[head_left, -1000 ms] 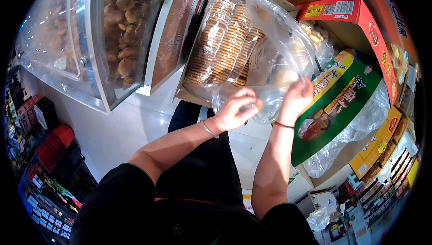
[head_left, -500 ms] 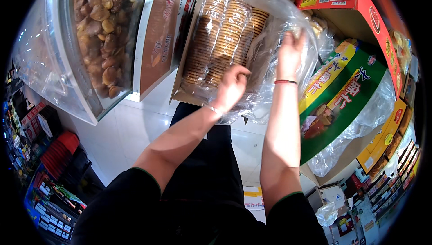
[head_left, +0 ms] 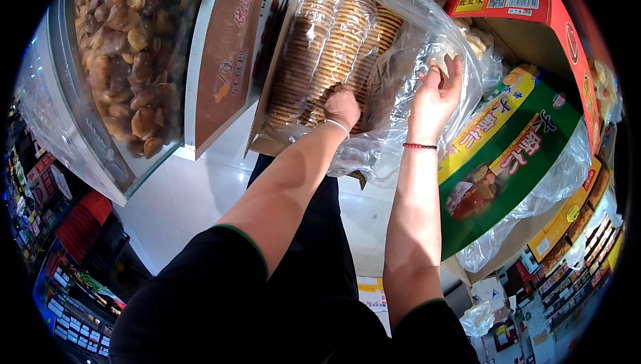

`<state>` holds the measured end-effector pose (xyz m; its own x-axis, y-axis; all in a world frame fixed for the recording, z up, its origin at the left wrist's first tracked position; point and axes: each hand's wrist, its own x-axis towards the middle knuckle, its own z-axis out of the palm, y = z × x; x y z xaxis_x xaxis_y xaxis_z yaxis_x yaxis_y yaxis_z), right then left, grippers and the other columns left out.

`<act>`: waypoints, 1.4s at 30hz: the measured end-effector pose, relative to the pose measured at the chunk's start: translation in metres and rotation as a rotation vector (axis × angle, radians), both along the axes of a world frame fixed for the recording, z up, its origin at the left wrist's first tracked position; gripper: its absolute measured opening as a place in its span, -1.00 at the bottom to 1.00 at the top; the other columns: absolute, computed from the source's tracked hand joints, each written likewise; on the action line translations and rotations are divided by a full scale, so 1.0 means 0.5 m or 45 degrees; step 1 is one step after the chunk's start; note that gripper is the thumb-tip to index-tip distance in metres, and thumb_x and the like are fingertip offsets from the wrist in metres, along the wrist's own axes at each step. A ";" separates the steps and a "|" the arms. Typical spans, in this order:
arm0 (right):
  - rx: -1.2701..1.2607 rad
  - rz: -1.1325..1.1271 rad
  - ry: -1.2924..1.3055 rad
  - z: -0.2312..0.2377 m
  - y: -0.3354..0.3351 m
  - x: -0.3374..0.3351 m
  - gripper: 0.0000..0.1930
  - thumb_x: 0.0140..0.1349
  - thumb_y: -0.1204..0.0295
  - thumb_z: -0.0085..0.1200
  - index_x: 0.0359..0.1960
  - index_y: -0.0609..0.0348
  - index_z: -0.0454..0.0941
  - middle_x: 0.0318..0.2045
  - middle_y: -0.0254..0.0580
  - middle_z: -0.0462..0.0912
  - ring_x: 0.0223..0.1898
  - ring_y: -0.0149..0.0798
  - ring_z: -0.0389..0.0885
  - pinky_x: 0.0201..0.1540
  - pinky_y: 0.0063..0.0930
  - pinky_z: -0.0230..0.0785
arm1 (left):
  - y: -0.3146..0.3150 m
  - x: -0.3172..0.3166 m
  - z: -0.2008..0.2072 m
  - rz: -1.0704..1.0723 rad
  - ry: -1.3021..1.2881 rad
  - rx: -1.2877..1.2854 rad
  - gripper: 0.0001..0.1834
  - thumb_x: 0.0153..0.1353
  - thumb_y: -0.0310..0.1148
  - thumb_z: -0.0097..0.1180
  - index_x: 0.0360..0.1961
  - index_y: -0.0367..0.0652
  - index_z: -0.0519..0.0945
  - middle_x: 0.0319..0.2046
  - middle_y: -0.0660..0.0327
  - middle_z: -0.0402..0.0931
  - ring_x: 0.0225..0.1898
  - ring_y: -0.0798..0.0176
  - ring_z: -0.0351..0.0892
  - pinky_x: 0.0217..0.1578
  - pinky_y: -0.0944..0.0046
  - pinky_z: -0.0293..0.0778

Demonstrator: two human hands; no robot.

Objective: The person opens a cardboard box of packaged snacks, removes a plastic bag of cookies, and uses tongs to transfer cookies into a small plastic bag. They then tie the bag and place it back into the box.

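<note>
Several rows of thin round biscuits (head_left: pixel 319 37) lie in a cardboard box (head_left: pixel 268 100) lined with a clear plastic bag (head_left: pixel 394 73). My left hand (head_left: pixel 342 107) is closed at the near part of the rows, knuckles up. Its fingertips are hidden, so I cannot make out what they hold. On the right side of the bag is my right hand (head_left: pixel 435 97), its fingers curled but apart, with the plastic beside and behind it. No grip on the film shows there.
To the left stands a clear-fronted bin of brown beans (head_left: pixel 137 57) beside a brown printed panel (head_left: pixel 220 63). At right are a red open carton (head_left: pixel 564 20), a green and yellow carton flap (head_left: pixel 507 157) and loose plastic film (head_left: pixel 514 224). White floor tiles (head_left: pixel 180 190) show below.
My left hand has moved forward onto the biscuits and closed. My right hand has shifted slightly down and right along the bag. The view has tilted a little.
</note>
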<state>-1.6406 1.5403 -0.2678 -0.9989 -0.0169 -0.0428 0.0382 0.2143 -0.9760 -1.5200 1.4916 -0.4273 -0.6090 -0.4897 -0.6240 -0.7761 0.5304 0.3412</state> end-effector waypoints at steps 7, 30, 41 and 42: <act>-0.075 0.073 -0.090 0.012 -0.020 0.015 -0.63 0.30 0.58 -0.06 0.16 0.30 0.37 0.02 -0.13 0.54 -0.16 -0.40 0.58 -0.12 -0.57 0.43 | -0.028 0.032 0.047 0.294 0.293 0.086 -0.75 0.11 -0.24 0.15 -0.42 -0.26 0.58 -0.38 -0.05 0.62 -0.33 -0.04 0.65 -0.27 0.08 0.55; -0.296 -0.066 -0.581 -0.091 -0.238 0.198 -0.73 0.39 0.32 -0.07 0.01 0.19 0.43 -0.30 -0.32 0.57 -0.38 -0.44 0.53 -0.41 -0.57 0.43 | -0.184 0.252 0.410 1.098 1.188 0.466 -0.82 0.28 -0.62 -0.10 -0.10 -0.27 0.37 -0.37 0.34 0.36 -0.39 0.54 0.31 -0.35 0.53 0.30; 0.506 0.524 -0.887 -0.284 -0.330 0.135 -0.83 0.25 0.38 0.06 -0.37 0.24 0.58 -0.58 -0.24 0.57 -0.49 -0.33 0.54 -0.50 -0.41 0.39 | -0.197 0.285 0.434 0.887 1.174 0.594 -0.92 0.30 -0.63 -0.12 -0.27 -0.29 0.43 -0.37 0.31 0.33 -0.50 0.52 0.37 -0.45 0.48 0.39; 0.386 0.561 -0.685 -0.286 -0.340 0.142 -0.81 0.22 0.38 0.05 -0.39 0.27 0.57 -0.53 -0.09 0.58 -0.43 -0.15 0.56 -0.41 -0.32 0.41 | -0.200 0.284 0.435 0.877 1.175 0.574 -0.92 0.31 -0.61 -0.12 -0.27 -0.29 0.44 -0.39 0.30 0.34 -0.52 0.52 0.37 -0.46 0.47 0.40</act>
<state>-1.5697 1.3701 -0.4109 -0.7424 -0.3198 -0.5886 0.3410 0.5759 -0.7430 -1.3778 1.3918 -0.2099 -0.6111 -0.7350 -0.2938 -0.2190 -0.1996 0.9551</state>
